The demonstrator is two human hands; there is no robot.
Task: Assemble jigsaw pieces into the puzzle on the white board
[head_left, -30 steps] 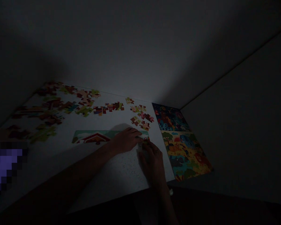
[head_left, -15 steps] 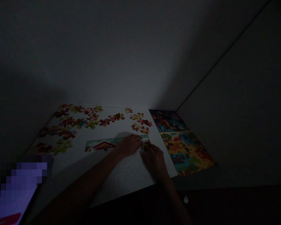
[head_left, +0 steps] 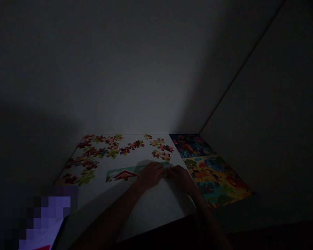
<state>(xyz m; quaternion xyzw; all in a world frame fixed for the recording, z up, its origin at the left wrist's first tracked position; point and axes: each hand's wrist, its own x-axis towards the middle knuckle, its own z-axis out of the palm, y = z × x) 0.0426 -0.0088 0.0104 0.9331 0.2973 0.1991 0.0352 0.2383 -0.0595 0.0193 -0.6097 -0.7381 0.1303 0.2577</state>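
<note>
Left hand and right hand crowd the puzzle strip, fingers' grip too dim to tell.

On the table, loose pieces lie behind and left of the puzzle strip. Two pictures lie to its right.

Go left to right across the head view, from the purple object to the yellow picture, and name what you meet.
Purple object, printed red roof, left hand, right hand, yellow picture. The loose pieces spread across several of these, so they are left out.
</note>
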